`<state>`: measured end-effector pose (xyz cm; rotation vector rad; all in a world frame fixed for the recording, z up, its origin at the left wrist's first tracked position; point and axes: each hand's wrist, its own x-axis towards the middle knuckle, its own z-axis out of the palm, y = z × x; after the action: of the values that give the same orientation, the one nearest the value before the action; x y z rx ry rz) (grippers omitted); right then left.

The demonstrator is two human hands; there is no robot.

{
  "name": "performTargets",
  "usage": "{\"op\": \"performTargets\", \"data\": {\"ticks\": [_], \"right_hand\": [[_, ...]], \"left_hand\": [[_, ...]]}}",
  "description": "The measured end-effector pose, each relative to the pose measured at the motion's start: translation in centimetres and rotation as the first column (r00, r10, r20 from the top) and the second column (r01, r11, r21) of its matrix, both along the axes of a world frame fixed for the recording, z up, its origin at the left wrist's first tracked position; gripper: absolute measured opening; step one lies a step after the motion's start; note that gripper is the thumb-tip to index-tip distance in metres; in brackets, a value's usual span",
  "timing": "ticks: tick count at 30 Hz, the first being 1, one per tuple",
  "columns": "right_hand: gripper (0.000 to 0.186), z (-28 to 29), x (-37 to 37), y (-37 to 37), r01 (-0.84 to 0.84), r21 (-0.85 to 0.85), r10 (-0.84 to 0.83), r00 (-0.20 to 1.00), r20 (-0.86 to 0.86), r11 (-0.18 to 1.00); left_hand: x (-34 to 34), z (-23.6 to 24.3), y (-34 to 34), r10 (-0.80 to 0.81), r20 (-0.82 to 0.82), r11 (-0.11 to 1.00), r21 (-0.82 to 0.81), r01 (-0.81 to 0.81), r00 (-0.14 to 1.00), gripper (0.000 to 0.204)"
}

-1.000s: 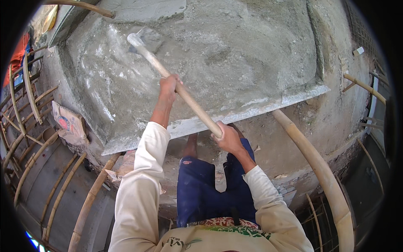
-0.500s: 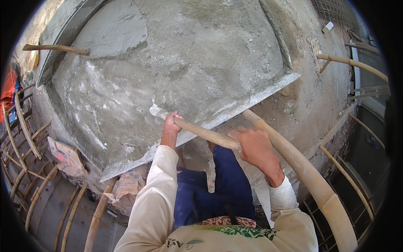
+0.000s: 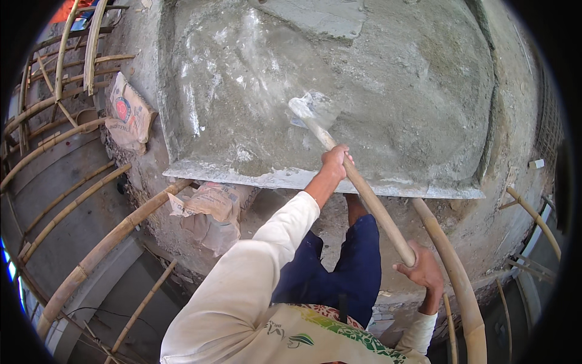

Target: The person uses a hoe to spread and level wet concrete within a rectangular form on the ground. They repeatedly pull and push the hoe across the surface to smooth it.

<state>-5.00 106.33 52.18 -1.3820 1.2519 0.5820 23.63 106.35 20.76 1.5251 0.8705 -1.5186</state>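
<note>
The step in hand looks like turning or drawing the grey mix (image 3: 418, 91) with a long-handled hoe (image 3: 378, 207). The person's left hand (image 3: 335, 162) is wrapped round the shaft nearer the blade end, over the front edge of the shallow trough (image 3: 279, 178); the right hand (image 3: 424, 268) grips the butt, beside a bamboo pole (image 3: 447, 261). The blade (image 3: 322, 109) meets the mix well inside that edge, though blur hides how deep it bites. The next stroke would call for the left hand guiding while the right steadies the angle.
</note>
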Motion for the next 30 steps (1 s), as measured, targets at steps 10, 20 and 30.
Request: {"op": "performTargets", "data": {"ticks": [10,20,30], "right_hand": [[0.050,-29.3,50.4,10.3,0.183,-0.073,-0.112,0.823,0.558,0.980],[0.048,-23.1,45.9,16.2,0.016,0.142,-0.060,0.948,0.314,0.990],[0.035,-11.7,21.2,6.7,-0.093,0.069,0.078,0.978,0.193,0.993]], "left_hand": [[50.8,-5.3,9.1,-0.438,0.894,0.829,0.360,0.427,0.095,0.053],[48.8,-7.7,16.9,-0.851,0.479,0.494,0.597,0.631,0.213,0.090],[22.7,-5.3,14.2,-0.825,0.074,0.558,0.259,0.788,0.560,0.038]]}}
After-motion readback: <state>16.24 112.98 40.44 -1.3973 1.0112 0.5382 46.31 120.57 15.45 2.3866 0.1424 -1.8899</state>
